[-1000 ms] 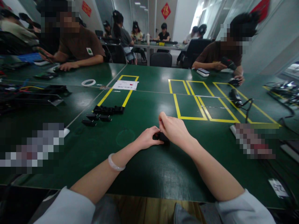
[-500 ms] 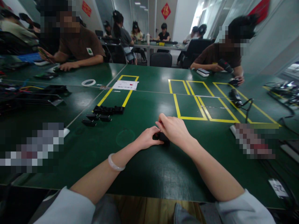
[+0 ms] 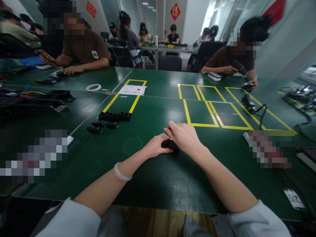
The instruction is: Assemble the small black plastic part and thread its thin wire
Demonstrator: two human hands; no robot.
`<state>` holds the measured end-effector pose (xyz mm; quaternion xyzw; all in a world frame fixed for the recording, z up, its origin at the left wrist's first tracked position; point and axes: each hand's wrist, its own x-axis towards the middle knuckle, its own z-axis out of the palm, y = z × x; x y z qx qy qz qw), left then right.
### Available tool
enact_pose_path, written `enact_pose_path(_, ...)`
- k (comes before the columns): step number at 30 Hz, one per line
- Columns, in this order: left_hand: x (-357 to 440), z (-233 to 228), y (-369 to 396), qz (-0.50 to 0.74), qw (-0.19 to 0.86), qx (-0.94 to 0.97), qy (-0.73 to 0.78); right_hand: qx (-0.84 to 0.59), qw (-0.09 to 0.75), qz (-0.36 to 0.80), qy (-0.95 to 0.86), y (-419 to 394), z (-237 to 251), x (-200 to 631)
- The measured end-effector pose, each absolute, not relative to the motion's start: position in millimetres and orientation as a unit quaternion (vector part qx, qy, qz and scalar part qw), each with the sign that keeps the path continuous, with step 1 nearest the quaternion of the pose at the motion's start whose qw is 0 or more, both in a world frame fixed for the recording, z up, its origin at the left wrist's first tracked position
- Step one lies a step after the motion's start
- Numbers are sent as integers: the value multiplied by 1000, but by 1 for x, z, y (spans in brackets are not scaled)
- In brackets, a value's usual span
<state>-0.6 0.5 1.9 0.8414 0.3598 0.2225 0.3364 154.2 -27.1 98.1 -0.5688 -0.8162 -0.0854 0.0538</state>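
My left hand (image 3: 156,147) and my right hand (image 3: 184,136) are together in the middle of the green tabletop (image 3: 153,177), and both close on a small black part (image 3: 170,144) that lies on the tabletop between them. My left fingertips touch its left end, and my right hand covers it from above, so most of the part is hidden. On my left wrist there is a pale bangle (image 3: 121,172). Further to the left, near a yellow tape frame (image 3: 124,95), a row of black parts (image 3: 115,116) lies on the tabletop, with three single parts (image 3: 101,125) just in front of it. At the right stand more yellow frames (image 3: 217,107)
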Motion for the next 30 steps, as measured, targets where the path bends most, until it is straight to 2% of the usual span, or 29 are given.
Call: enact_pose_path(30,0,2,1,222,333,844,357,-577,59,-80,-811,-29,97,154)
